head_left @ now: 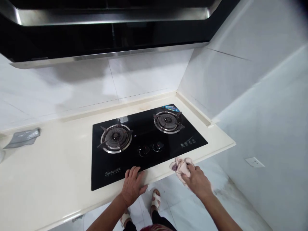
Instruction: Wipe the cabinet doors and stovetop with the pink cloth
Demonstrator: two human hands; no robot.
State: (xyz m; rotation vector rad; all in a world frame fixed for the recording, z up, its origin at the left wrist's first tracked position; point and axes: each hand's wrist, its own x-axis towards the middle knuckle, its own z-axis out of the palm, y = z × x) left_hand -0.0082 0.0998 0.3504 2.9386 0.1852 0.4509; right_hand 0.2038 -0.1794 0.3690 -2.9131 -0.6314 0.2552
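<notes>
My right hand [197, 181] is closed around a crumpled pale pink cloth [181, 170], at the front edge of the cream countertop [60, 160]. The cloth lies against the counter just in front of the gas stove [141, 128]. To its left, my left hand [133, 184] rests with fingers apart on the counter's front edge, fingertips by the black glass. Two round burners with dark pan supports sit on the stove, the left burner [116, 136] and the right burner [169, 120]. Two knobs [151, 148] are at its front middle.
A black range hood [108, 35] overhangs the stove. Grey plastic film [23, 138] lies at the counter's far left. A white wall with a socket [254, 162] stands on the right. My feet in white sandals [156, 199] are on the tiled floor below.
</notes>
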